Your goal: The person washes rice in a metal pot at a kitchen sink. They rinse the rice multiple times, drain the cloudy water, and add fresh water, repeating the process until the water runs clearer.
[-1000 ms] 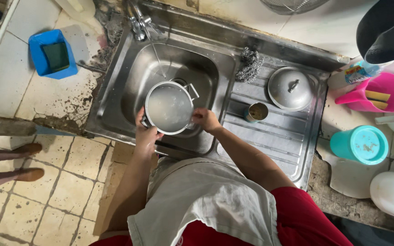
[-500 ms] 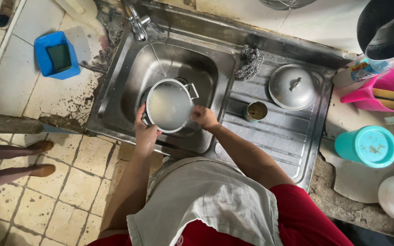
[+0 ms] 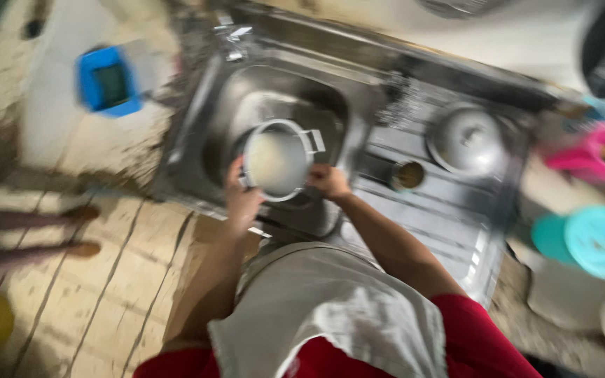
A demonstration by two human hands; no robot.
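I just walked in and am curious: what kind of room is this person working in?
Most likely a home kitchen's washing-up corner. A steel sink with a tap is set in a tiled counter, both hands hold a metal pot over the basin, and a pot lid rests on the drainboard.

The whole view is smeared by motion blur, worst toward the edges. Soft, even light is seen, with pale glare on the steel sink (image 3: 197, 133). The corners are left dim.

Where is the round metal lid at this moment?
In the head view, the metal lid sits on the sink's draining board, right of the basin, beside a small cup.
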